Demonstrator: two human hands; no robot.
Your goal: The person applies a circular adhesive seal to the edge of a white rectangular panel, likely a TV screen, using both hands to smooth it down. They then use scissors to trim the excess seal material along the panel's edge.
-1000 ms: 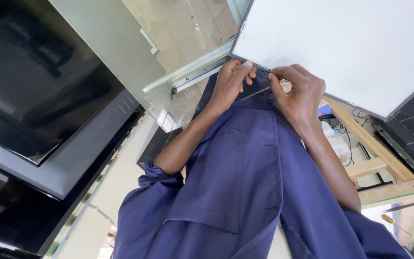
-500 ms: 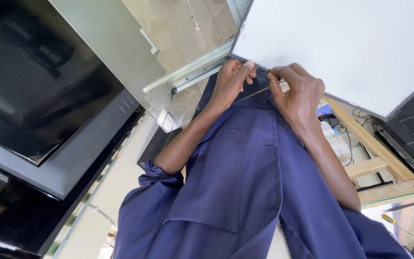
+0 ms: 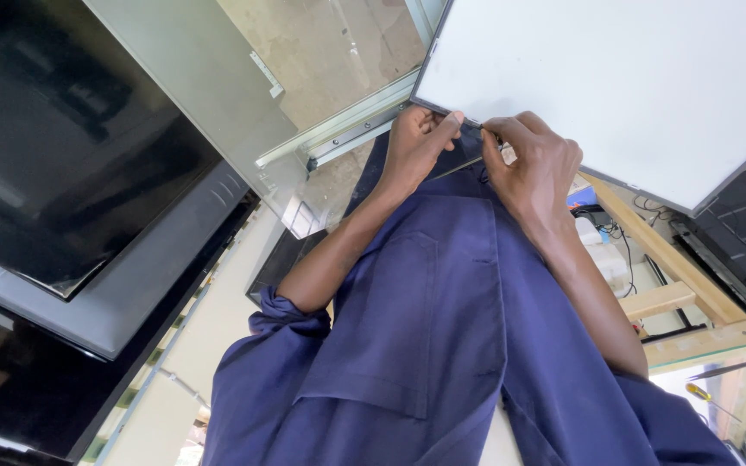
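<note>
A large white flat panel with a thin dark frame fills the upper right. Both of my hands meet at its near edge. My left hand pinches the edge with thumb and fingertips. Right beside it, my right hand is curled with its fingertips closed on a thin dark strip at that same edge. What lies under the fingers is hidden. Dark blue work clothing covers my arms and body below the hands, and the left sleeve is rolled up to the elbow.
Big dark flat screens lean along the left. A glass sheet with a metal rail sits beyond my left hand. A wooden frame, white cables and a yellow-handled screwdriver lie at the right.
My right hand's fingers have shifted slightly along the panel's edge toward the left hand. Everything else stays in place.
</note>
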